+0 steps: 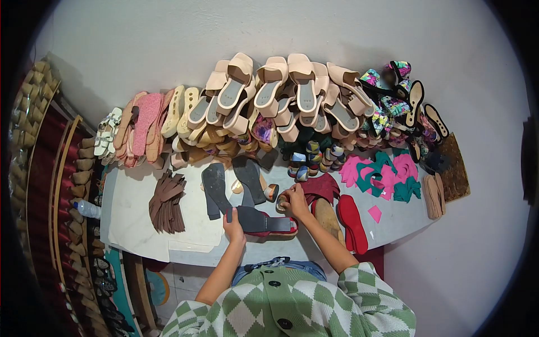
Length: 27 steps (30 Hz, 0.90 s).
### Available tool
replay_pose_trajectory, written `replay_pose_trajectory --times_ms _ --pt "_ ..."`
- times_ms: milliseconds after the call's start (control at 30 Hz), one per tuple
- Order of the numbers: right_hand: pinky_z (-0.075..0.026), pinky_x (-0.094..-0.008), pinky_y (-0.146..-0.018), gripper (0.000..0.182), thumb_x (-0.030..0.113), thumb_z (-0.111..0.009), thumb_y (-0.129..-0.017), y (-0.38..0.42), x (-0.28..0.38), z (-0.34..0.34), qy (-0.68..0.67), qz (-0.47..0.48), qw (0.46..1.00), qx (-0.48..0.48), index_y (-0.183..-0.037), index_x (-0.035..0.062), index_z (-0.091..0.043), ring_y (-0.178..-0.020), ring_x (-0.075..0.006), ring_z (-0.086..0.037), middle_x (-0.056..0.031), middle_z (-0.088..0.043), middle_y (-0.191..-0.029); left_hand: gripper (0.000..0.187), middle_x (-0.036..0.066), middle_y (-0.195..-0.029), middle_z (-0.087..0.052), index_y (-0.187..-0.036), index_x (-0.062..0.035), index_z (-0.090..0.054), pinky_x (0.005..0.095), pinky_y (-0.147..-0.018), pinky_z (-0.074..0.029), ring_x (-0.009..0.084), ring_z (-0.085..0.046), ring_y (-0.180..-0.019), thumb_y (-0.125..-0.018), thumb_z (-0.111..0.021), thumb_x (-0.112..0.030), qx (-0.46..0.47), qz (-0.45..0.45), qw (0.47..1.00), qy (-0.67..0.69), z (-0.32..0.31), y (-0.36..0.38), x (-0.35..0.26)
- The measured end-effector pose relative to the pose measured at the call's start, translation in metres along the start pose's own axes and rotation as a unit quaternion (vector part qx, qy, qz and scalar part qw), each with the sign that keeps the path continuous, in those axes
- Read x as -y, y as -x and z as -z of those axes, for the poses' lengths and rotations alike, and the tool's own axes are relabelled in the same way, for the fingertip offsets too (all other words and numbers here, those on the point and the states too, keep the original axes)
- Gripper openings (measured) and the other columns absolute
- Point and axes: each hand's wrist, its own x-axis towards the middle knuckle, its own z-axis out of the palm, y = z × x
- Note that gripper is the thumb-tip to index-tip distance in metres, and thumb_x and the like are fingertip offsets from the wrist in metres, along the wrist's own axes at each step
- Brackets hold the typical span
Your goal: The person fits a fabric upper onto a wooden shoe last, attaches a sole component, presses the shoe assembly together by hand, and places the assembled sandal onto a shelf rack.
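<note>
My left hand [234, 226] is closed around the left end of a dark sole [261, 222] with red edging at its right end, held low over the table's front. My right hand [296, 201] reaches to a small round-ended piece [282, 201], its fingers closed on it. Two dark grey soles [215, 188] lie behind my left hand. Right of my right hand are dark red material [323, 187], a tan sole-shaped piece [327, 218] and red insoles [352, 224].
Pale heeled sandals [238, 84] are piled along the wall. Brown strips [167, 201] lie left; pink and green cut pieces [383, 175] lie right. Tan insoles [434, 196] are near the right edge. Shelves of shoe forms [78, 224] and a bottle [88, 209] stand left.
</note>
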Motion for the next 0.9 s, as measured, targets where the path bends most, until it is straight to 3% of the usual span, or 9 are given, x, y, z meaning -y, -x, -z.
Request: replay_pose_trajectory --times_ms 200,300,400,500,533,633,767,800,900 --pt "-0.048 -0.0379 -0.071 0.032 0.009 -0.073 -0.065 -0.013 -0.040 -0.016 -0.017 -0.014 0.999 0.038 -0.095 0.0035 -0.067 -0.079 -0.0303 -0.059 -0.0167 -0.056 -0.087 0.030 0.006 -0.094 -0.060 -0.102 -0.0017 -0.056 0.0274 -0.076 -0.046 0.0148 -0.056 -0.084 -0.085 -0.064 -0.025 -0.003 -0.007 1.000 -0.005 -0.002 -0.001 -0.001" --pt "-0.049 -0.0382 -0.072 0.029 0.008 -0.070 -0.066 -0.025 -0.039 -0.007 -0.128 -0.071 0.986 0.082 -0.095 0.0032 -0.066 -0.078 -0.0313 -0.060 -0.0169 -0.058 -0.088 0.030 0.006 -0.094 -0.060 -0.102 -0.0017 -0.056 0.0274 -0.076 -0.046 0.0148 -0.056 -0.083 -0.085 -0.064 -0.025 -0.001 -0.003 1.000 -0.009 -0.004 -0.001 -0.002" --pt "-0.048 -0.0391 -0.079 0.036 0.008 -0.069 -0.066 -0.039 -0.030 0.013 0.000 -0.069 0.997 -0.042 -0.101 0.0062 -0.062 -0.090 -0.0317 -0.057 -0.0152 -0.057 -0.100 0.030 0.006 -0.093 -0.060 -0.101 -0.0017 -0.056 0.0274 -0.075 -0.046 0.0148 -0.056 -0.083 -0.085 -0.064 -0.025 -0.002 -0.013 1.000 -0.012 -0.004 -0.003 -0.001" --pt "-0.046 -0.0409 -0.083 0.047 0.009 -0.070 -0.064 -0.051 -0.020 0.037 0.113 -0.010 0.989 -0.099 -0.109 0.0118 -0.056 -0.103 -0.0336 -0.049 -0.0129 -0.049 -0.116 0.030 0.006 -0.093 -0.060 -0.102 -0.0016 -0.056 0.0273 -0.075 -0.046 0.0146 -0.057 -0.082 -0.085 -0.065 -0.025 -0.002 -0.019 1.000 -0.011 -0.001 -0.007 0.003" --pt "-0.046 -0.0404 -0.084 0.055 0.009 -0.073 -0.062 -0.054 -0.026 0.036 0.128 -0.035 0.988 -0.081 -0.113 0.0145 -0.053 -0.109 -0.0335 -0.044 -0.0096 -0.045 -0.120 0.030 0.006 -0.093 -0.060 -0.102 -0.0016 -0.056 0.0272 -0.075 -0.046 0.0146 -0.057 -0.082 -0.085 -0.065 -0.025 0.000 -0.018 1.000 -0.011 -0.001 -0.007 0.004" --pt "-0.043 -0.0412 -0.089 0.061 0.010 -0.076 -0.060 -0.054 -0.040 0.036 0.145 -0.048 0.988 -0.013 -0.115 0.0144 -0.050 -0.109 -0.0347 -0.044 -0.0112 -0.045 -0.122 0.032 0.006 -0.094 -0.060 -0.103 -0.0012 -0.056 0.0275 -0.076 -0.046 0.0147 -0.057 -0.083 -0.084 -0.065 -0.025 0.009 -0.001 1.000 -0.005 -0.004 0.000 -0.005" --pt "-0.042 -0.0419 -0.087 0.062 0.009 -0.077 -0.058 -0.054 -0.046 0.039 0.086 -0.006 0.995 -0.040 -0.113 0.0133 -0.049 -0.106 -0.0353 -0.045 -0.0116 -0.046 -0.113 0.033 0.006 -0.095 -0.060 -0.105 -0.0012 -0.055 0.0277 -0.077 -0.046 0.0150 -0.057 -0.085 -0.084 -0.065 -0.026 -0.002 -0.011 1.000 -0.013 -0.003 0.000 -0.003" --pt "-0.041 -0.0396 -0.087 0.058 0.013 -0.077 -0.060 -0.052 -0.044 0.040 0.051 0.033 0.995 -0.073 -0.111 0.0118 -0.050 -0.102 -0.0335 -0.046 -0.0135 -0.047 -0.106 0.033 0.007 -0.096 -0.060 -0.105 -0.0012 -0.055 0.0277 -0.077 -0.046 0.0151 -0.057 -0.086 -0.084 -0.065 -0.026 -0.003 -0.006 1.000 -0.010 -0.003 0.002 -0.005" --pt "-0.042 -0.0388 -0.084 0.054 0.019 -0.076 -0.062 -0.035 -0.020 0.052 -0.062 0.027 0.993 -0.097 -0.109 0.0103 -0.050 -0.098 -0.0311 -0.046 -0.0146 -0.043 -0.104 0.033 0.007 -0.096 -0.060 -0.105 -0.0012 -0.056 0.0277 -0.078 -0.046 0.0152 -0.057 -0.087 -0.084 -0.065 -0.026 -0.010 0.001 1.000 -0.008 -0.003 0.000 -0.002"
